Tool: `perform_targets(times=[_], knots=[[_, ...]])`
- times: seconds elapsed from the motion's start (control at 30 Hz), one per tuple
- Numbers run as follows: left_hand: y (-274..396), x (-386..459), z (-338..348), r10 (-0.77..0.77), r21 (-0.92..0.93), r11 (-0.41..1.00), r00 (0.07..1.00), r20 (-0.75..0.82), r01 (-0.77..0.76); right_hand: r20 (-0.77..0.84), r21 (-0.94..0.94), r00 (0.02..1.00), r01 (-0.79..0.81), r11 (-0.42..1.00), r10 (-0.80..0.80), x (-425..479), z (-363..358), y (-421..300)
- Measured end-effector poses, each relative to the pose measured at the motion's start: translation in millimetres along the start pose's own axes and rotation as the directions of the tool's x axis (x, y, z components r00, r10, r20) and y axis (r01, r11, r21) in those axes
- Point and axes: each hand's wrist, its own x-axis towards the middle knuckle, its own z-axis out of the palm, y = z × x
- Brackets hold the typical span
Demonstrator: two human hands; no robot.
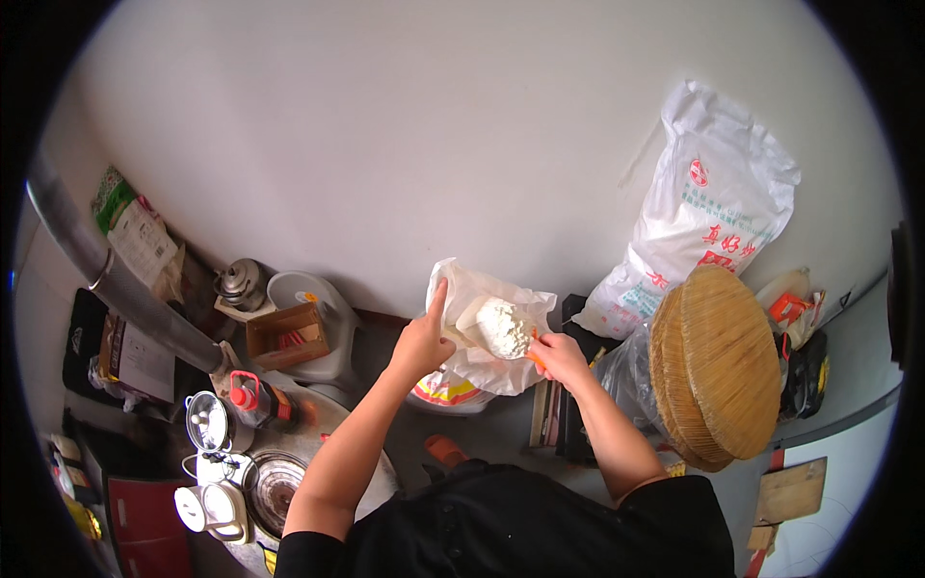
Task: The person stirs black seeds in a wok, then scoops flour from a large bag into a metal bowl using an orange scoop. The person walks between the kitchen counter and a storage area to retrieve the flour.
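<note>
Before me stands an open white woven sack [520, 379] with its top edge spread wide. White flour [504, 329] is heaped in a scoop over the sack's mouth. My right hand [560, 359] grips the scoop's orange handle [536, 352]. At the left side of the opening is my left hand [426, 339], its index finger stretched up along the inside of the rim; the thumb and other fingers are bent, and whether they pinch the sack cannot be told.
A full white sack [672, 231] leans on the wall at right, beside round straw-stalk trays [733, 361]. At left are a grey plastic stool [340, 311] holding a cardboard box [289, 336], a stove [361, 426] with an oil bottle [264, 401], and a metal flue pipe [152, 303].
</note>
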Motion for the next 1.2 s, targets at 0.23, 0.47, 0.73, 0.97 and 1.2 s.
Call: perform_targets(times=[0.23,0.47,0.73,0.97,1.2], knots=[[-9,-1,-3,-0.014,-0.079,0.997,0.999,-0.038,0.011,0.013,0.031,1.000,0.014,0.999,-0.014,-4,-11,-2],[-12,-7,-8,-0.041,-0.149,0.988,0.997,-0.062,0.031,0.063,0.095,0.998,0.010,0.995,-0.016,3,-12,-10],[-8,-8,-12,-0.087,-0.196,0.977,0.996,-0.007,0.084,0.046,0.069,0.999,0.000,0.998,-0.003,18,-2,-3],[-3,-7,-11,-0.064,-0.137,0.989,0.998,-0.027,0.059,0.027,-0.075,1.000,0.008,0.997,-0.006,26,5,2],[-7,-8,-2,0.015,-0.102,0.994,0.994,-0.110,-0.026,0.026,-0.151,0.999,-0.015,0.988,0.019,41,13,12]])
